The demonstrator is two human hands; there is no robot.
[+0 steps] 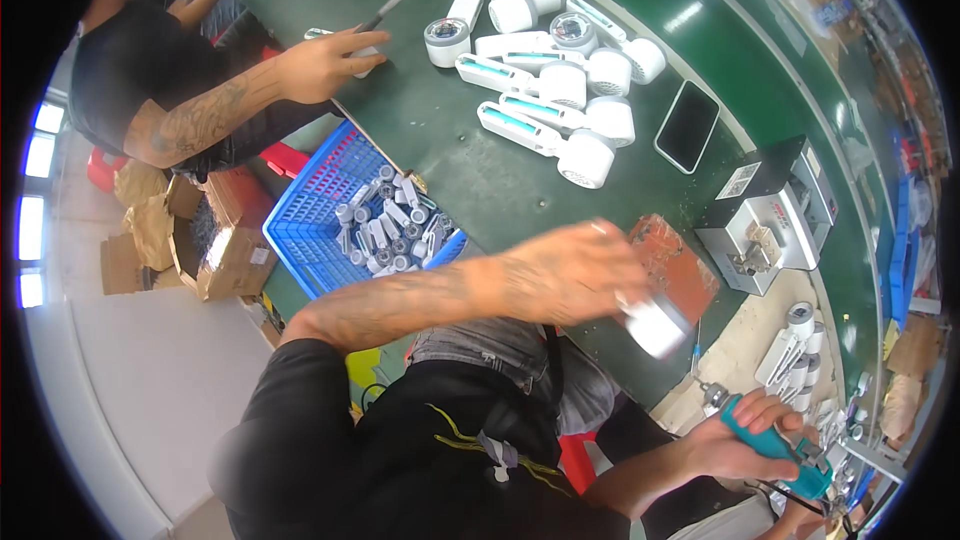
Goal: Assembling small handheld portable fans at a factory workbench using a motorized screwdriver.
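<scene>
1. Our left hand [575,270] reaches across our body, blurred with motion, its grip closed on a white part [652,325] just above the near edge of the green surface [470,155].
2. That part hangs beside the reddish pad [680,265], which lies in front of the small grey machine [775,225].
3. Our right hand [735,435] sits low at the right, its grip wrapped around a teal driver [775,440] with the tip pointing up toward the part.
4. We judge the step in hand to be bringing the part to the driver for fastening; part and tip are near but apart.
5. The next move calls for steadying the part, perhaps on the pad, and lining the tip up squarely with the fastening point, which we cannot make out through the blur.
6. Finished white units [545,90] lie in a cluster farther back, by a dark phone [688,127].
7. A blue basket [330,210] of small parts stands at our left, and a co-worker's hand [325,65] rests on the surface beyond it.
</scene>
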